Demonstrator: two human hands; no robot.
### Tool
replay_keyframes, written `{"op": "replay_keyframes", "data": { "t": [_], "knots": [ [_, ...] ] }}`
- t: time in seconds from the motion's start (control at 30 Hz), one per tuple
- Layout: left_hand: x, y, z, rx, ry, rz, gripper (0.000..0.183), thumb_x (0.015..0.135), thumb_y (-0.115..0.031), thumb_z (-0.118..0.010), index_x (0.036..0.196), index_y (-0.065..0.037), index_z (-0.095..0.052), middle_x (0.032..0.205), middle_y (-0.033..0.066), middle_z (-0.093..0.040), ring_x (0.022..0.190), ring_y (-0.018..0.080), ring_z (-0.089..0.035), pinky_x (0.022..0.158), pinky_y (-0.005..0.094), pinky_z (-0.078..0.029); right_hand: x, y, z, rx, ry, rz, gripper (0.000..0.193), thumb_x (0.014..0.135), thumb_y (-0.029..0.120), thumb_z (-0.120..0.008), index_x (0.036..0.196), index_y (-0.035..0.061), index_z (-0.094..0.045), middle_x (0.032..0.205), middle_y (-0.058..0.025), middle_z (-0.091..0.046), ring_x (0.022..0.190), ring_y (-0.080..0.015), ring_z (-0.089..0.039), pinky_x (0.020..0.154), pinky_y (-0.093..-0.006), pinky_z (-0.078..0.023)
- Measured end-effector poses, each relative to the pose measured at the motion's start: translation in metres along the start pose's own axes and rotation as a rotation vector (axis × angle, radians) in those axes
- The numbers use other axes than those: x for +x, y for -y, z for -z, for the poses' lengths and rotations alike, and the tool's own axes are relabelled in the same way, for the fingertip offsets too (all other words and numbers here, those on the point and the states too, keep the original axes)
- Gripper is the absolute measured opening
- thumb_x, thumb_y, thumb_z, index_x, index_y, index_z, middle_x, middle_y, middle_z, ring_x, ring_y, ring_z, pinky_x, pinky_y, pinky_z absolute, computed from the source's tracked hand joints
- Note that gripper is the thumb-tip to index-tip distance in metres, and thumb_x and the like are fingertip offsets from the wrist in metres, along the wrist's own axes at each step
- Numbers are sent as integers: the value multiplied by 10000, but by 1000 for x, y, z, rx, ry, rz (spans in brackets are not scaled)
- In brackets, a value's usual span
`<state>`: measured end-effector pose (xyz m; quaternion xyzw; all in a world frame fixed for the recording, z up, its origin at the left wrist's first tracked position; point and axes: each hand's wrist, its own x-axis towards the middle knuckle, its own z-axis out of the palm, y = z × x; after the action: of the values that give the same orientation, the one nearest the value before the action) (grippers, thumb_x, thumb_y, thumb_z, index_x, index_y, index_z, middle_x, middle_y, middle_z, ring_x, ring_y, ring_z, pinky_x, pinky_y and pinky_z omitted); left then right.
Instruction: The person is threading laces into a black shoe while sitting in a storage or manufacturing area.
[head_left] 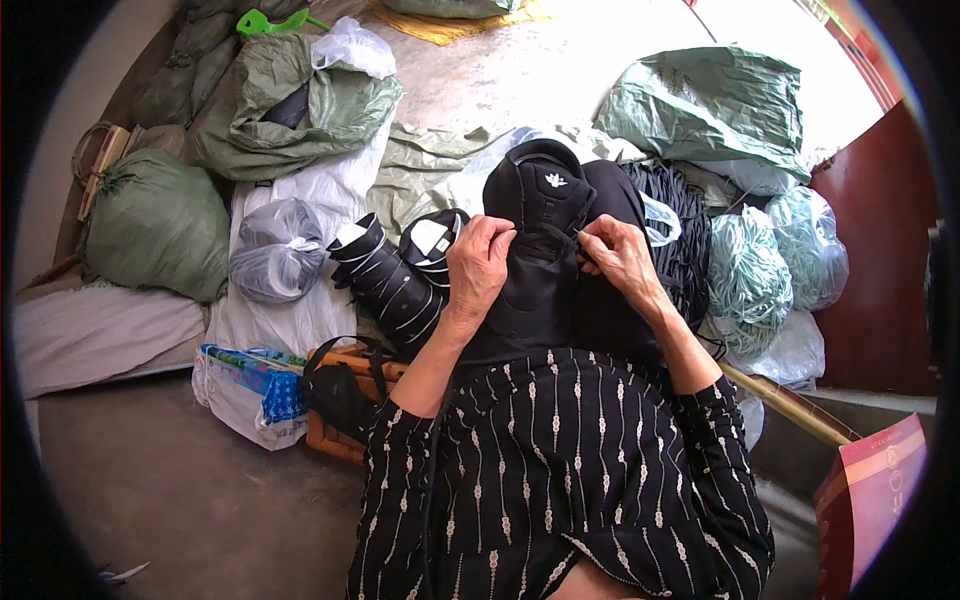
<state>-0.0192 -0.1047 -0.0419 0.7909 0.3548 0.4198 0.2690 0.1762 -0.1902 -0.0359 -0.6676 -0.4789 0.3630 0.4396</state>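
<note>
A black shoe upper (pixel 530 290) lies across my lap, its collar pointing away from me. On its tongue is a small white leaf-shaped mark. A black shoelace (pixel 545 242) crosses the front below that mark, hard to tell from the dark fabric. My left hand (pixel 480 262) is closed in a pinch at the left eyelet edge, on the lace. At the right edge, the thumb and forefinger of my right hand (pixel 618 255) pinch the lace, with a tiny pale spot at the fingertips. Left of my lap, several black shoe uppers (pixel 395 290) are nested in a stack.
Right of my legs lie a bundle of black laces (pixel 670 225) and a bundle of pale green laces (pixel 748 280). A tied green sack (pixel 155 225) and a clear bag (pixel 277 250) stand at left. A bamboo pole (pixel 790 405) and a red box (pixel 870 500) are near right.
</note>
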Motion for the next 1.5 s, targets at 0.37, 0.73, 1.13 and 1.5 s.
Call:
{"op": "replay_keyframes", "data": {
  "t": [0.37, 0.73, 1.13, 1.5],
  "knots": [
    [-15, -4, -7, -59, -85, -18, 94, 792, -16, -632, 842, -20, -552, 763, 106, -557, 715, 290, -579, 617, 357, -460, 1, 10, 7, 208, 90, -201, 216, 863, 182, -563, 821, -28, -592, 664, -61, -619, 565, -104, -590, 520, -220, -474],
    [-12, -6, -4, 29, -93, -102, 68, 809, -75, -625, 844, -63, -568, 747, 75, -598, 688, 277, -611, 573, 348, -468, 4, 6, 4, 178, 28, -163, 215, 858, 184, -570, 829, -28, -589, 666, -66, -616, 563, -100, -588, 527, -219, -479],
    [-4, -7, 7, 26, 34, -39, 51, 851, -82, -578, 867, -35, -564, 721, 104, -620, 631, 269, -630, 549, 338, -477, 19, 22, -14, -911, -150, 368, 104, 793, 130, -532, 777, 29, -511, 708, -201, -615, 666, -389, -616, 578, -485, -484],
    [21, 3, 8, -100, 115, 90, 85, 849, -106, -566, 845, -21, -566, 650, 113, -614, 615, 246, -624, 557, 342, -481, 7, 1, -2, -120, -16, -40, 166, 908, 154, -528, 837, 7, -560, 639, -52, -598, 522, -93, -562, 485, -224, -448]
  ]
}}
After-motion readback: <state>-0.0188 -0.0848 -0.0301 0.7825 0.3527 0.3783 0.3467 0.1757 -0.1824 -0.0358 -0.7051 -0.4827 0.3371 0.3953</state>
